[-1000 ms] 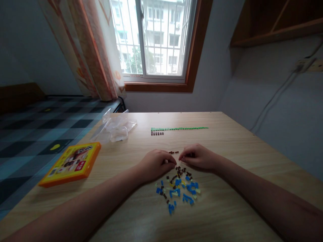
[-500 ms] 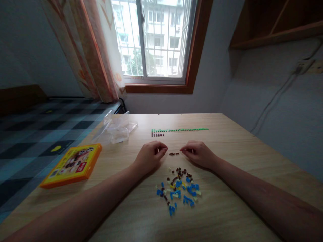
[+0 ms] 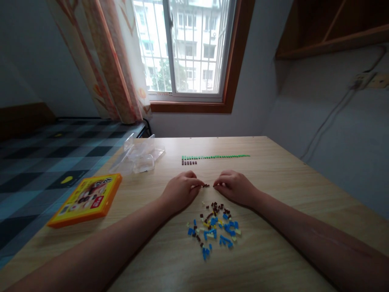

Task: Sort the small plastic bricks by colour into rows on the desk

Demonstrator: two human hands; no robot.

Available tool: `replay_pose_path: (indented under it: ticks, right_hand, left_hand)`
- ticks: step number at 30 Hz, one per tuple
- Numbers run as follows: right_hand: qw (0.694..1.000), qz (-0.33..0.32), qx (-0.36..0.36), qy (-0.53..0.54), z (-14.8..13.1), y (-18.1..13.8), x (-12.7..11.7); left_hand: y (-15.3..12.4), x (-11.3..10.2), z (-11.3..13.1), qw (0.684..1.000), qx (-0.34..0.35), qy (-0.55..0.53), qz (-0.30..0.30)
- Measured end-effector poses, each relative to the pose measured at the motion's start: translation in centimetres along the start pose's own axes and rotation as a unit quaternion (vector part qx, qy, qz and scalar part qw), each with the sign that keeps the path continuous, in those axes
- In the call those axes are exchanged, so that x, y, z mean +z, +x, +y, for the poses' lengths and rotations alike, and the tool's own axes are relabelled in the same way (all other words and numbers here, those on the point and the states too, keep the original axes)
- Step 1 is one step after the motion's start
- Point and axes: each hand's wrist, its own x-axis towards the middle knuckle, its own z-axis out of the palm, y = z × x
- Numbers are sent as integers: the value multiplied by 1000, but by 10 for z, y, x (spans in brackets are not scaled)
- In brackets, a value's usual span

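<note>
My left hand (image 3: 184, 190) rests on the table with its fingers pinched at the left end of some small brown toy bricks (image 3: 207, 185). Opposite it, my right hand (image 3: 233, 185) is closed too, its fingertips together on what looks like one more tiny brown brick, mostly hidden. Nearer to me lies a loose pile of small blue, brown, yellow and cream bricks (image 3: 225, 241). Beyond the hands run a long row of green bricks (image 3: 209, 157) and a shorter row of brown bricks (image 3: 187, 163).
An orange and yellow box (image 3: 86, 199) with a printed lid lies at the left table edge. Clear plastic trays (image 3: 144, 162) stand behind it. The wooden table (image 3: 273, 174) reaches toward the window wall; a bed with a checked cover (image 3: 33, 162) adjoins on the left.
My left fingertips have moved right onto the brown bricks. The right hand has shifted left and down to the brick at the right end. The pile and rows stay put.
</note>
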Motion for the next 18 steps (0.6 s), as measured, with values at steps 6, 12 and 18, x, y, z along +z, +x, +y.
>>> replay_pose_path:
  ticks: [6,12,18]
  right_hand:
    - [1000,-3,26,-8,1,0,0]
    - [1000,10,22,2,6,0,4]
    - [996,68,45,46,10,0,4]
  left_hand:
    - [0,-1,3,999,-26,17,14]
    - [0,-1,5,998,-40,44,7]
    - [-1,-1,6,996,-55,67,2]
